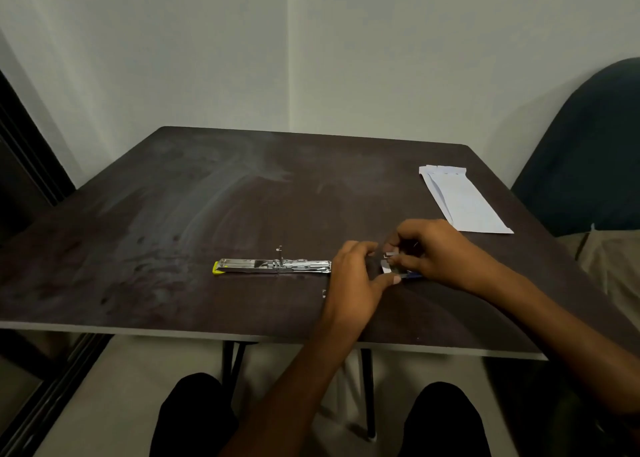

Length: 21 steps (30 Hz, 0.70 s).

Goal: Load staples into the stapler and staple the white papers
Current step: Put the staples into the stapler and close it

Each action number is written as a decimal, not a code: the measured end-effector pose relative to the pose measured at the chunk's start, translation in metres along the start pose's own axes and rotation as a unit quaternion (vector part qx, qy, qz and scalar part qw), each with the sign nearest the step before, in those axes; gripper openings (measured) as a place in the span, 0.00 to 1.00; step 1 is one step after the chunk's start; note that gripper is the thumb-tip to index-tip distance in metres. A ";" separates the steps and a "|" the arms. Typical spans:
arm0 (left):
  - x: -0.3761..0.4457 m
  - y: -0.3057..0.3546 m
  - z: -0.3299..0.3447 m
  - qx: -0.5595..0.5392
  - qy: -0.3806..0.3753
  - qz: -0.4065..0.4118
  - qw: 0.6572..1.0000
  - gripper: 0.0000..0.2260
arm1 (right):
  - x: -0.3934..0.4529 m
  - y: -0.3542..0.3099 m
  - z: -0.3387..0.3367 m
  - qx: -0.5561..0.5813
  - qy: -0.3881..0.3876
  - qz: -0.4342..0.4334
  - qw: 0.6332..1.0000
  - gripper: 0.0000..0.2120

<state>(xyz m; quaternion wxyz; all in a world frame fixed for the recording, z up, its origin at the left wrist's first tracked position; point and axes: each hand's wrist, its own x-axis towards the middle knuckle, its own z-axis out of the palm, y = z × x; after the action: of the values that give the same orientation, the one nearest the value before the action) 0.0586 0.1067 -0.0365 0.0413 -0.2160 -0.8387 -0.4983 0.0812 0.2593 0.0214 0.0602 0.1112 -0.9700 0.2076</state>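
Note:
The metal stapler lies opened out flat on the dark table, its yellow tip pointing left. Just right of it, my left hand holds a small staple box between fingers and thumb. My right hand pinches a short strip of staples above that box. The white papers lie folded at the table's right side, apart from both hands. A small loose staple piece rests near my left wrist.
A dark chair back stands beyond the table's right edge. The table's front edge runs just above my knees. Pale walls meet in a corner behind the table.

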 end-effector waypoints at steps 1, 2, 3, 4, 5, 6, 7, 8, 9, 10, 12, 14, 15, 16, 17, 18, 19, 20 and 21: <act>-0.001 0.001 -0.003 -0.010 0.006 0.000 1.000 0.22 | 0.001 -0.002 0.001 0.009 0.008 0.000 1.000 0.04; -0.003 0.002 -0.007 -0.018 0.015 0.005 1.000 0.22 | 0.002 -0.005 0.001 0.019 0.012 0.001 1.000 0.04; -0.005 0.002 -0.012 -0.025 0.026 0.012 0.999 0.22 | 0.003 -0.008 0.002 0.027 0.014 0.003 1.000 0.04; -0.006 0.002 -0.018 -0.029 0.038 0.020 0.999 0.21 | 0.005 -0.011 0.004 0.034 0.015 0.006 0.999 0.04; -0.007 0.002 -0.023 -0.028 0.047 0.026 0.998 0.21 | 0.006 -0.013 0.005 0.038 0.019 0.008 0.999 0.05; -0.008 0.001 -0.030 -0.025 0.053 0.031 0.998 0.21 | 0.008 -0.016 0.007 0.041 0.024 0.008 0.999 0.04; -0.009 -0.001 -0.038 -0.021 0.058 0.034 0.997 0.20 | 0.011 -0.019 0.009 0.044 0.031 0.007 0.999 0.04; -0.011 -0.003 -0.046 -0.020 0.062 0.038 0.997 0.20 | 0.013 -0.022 0.011 0.048 0.038 0.004 0.998 0.05; -0.013 -0.006 -0.054 -0.018 0.066 0.043 0.997 0.18 | 0.015 -0.025 0.014 0.054 0.044 0.001 0.998 0.05; -0.015 -0.008 -0.062 -0.015 0.072 0.049 0.996 0.17 | 0.016 -0.028 0.016 0.061 0.048 -0.003 0.997 0.06; -0.020 -0.015 -0.080 -0.004 0.095 0.062 0.994 0.15 | 0.020 -0.035 0.022 0.079 0.051 -0.012 0.996 0.07; -0.026 -0.023 -0.097 0.011 0.123 0.070 0.990 0.13 | 0.024 -0.042 0.028 0.082 0.050 -0.021 0.995 0.08; -0.028 -0.027 -0.104 0.021 0.136 0.072 0.988 0.12 | 0.025 -0.044 0.031 0.084 0.050 -0.021 0.995 0.07; -0.030 -0.031 -0.112 0.030 0.146 0.071 0.986 0.11 | 0.027 -0.048 0.033 0.089 0.050 -0.019 0.995 0.07; -0.032 -0.036 -0.118 0.039 0.153 0.068 0.985 0.11 | 0.028 -0.052 0.036 0.094 0.049 -0.018 0.994 0.08; -0.033 -0.041 -0.123 0.047 0.155 0.064 0.985 0.10 | 0.029 -0.055 0.038 0.092 0.048 -0.021 0.994 0.09; -0.034 -0.046 -0.127 0.055 0.152 0.059 0.985 0.10 | 0.031 -0.058 0.041 0.086 0.046 -0.028 0.995 0.09; -0.033 -0.050 -0.131 0.063 0.146 0.054 0.986 0.11 | 0.032 -0.060 0.043 0.082 0.044 -0.034 0.995 0.10; -0.033 -0.054 -0.133 0.068 0.140 0.049 0.987 0.11 | 0.033 -0.063 0.045 0.080 0.042 -0.037 0.995 0.10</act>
<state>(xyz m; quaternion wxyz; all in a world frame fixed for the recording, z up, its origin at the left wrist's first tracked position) 0.0467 -0.0396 -0.0237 0.1971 -0.1821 -0.8450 -0.4626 0.0609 0.1785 0.0105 0.0998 0.1427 -0.9420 0.2871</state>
